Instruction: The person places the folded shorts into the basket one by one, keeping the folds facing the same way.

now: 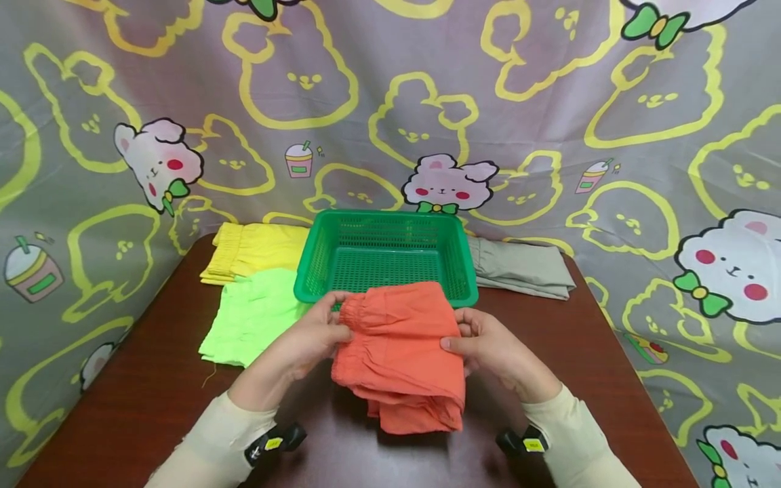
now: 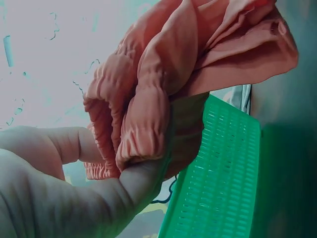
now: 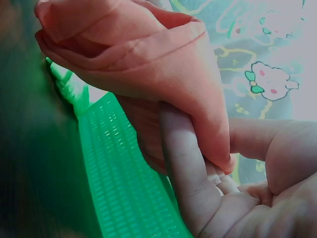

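A folded pair of orange pants [image 1: 403, 352] with a gathered elastic waistband is held up between both hands, in front of the green basket. My left hand [image 1: 314, 332] pinches its elastic edge, with the thumb on the near side. At the opposite side my right hand [image 1: 497, 346] pinches the folded cloth between thumb and fingers. In the left wrist view the orange pants [image 2: 148, 94] hang in loose folds from the fingers. The right wrist view shows the orange pants [image 3: 148, 64] gripped at a smooth folded edge. Some fingertips are hidden by the cloth.
The green plastic basket [image 1: 303, 281] stands at the back of the brown table [image 1: 586, 400]. Left of it lie folded yellow clothing [image 1: 262, 247] and neon green clothing [image 1: 256, 315]. Folded grey clothing [image 1: 525, 268] lies to its right. A patterned curtain [image 1: 366, 61] surrounds the table.
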The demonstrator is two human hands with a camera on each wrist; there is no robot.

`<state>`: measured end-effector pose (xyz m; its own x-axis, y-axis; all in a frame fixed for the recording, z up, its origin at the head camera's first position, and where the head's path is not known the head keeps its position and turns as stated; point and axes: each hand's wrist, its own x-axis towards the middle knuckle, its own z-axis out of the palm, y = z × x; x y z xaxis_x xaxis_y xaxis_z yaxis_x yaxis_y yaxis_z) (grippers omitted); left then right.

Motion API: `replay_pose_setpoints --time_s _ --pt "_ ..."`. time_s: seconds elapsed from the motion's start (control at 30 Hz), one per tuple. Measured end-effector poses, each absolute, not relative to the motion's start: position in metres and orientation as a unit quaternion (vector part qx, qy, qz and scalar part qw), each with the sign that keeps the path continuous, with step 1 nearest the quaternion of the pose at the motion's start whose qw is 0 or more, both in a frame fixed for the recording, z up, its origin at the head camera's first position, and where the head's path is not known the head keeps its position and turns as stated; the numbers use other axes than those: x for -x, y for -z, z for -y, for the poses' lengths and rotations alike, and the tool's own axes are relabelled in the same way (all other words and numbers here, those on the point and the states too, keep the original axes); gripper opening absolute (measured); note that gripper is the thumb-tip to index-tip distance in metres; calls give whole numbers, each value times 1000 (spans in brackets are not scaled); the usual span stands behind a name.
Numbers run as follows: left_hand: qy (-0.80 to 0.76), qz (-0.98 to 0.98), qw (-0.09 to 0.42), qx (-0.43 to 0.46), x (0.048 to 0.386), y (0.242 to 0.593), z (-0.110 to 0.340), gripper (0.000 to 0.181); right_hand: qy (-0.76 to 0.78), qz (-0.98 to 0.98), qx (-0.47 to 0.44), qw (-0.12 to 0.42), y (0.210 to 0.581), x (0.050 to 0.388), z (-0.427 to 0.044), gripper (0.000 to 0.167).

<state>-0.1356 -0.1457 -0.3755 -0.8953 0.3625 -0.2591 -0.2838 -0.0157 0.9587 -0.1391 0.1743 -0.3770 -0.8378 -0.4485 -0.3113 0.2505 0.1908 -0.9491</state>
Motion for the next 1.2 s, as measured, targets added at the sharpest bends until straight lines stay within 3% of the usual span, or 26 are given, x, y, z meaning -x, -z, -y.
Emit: replay_pose_setpoints --time_s 0.57,0.83,1.2 --pt "-765 -622 164 -31 133 364 151 69 648 -725 61 224 359 148 -168 47" --pt "-745 -641 183 -25 148 356 151 71 650 -703 77 280 355 162 -166 58" --pt "-723 -661 195 -42 185 335 151 73 686 -644 73 330 349 184 -162 44"
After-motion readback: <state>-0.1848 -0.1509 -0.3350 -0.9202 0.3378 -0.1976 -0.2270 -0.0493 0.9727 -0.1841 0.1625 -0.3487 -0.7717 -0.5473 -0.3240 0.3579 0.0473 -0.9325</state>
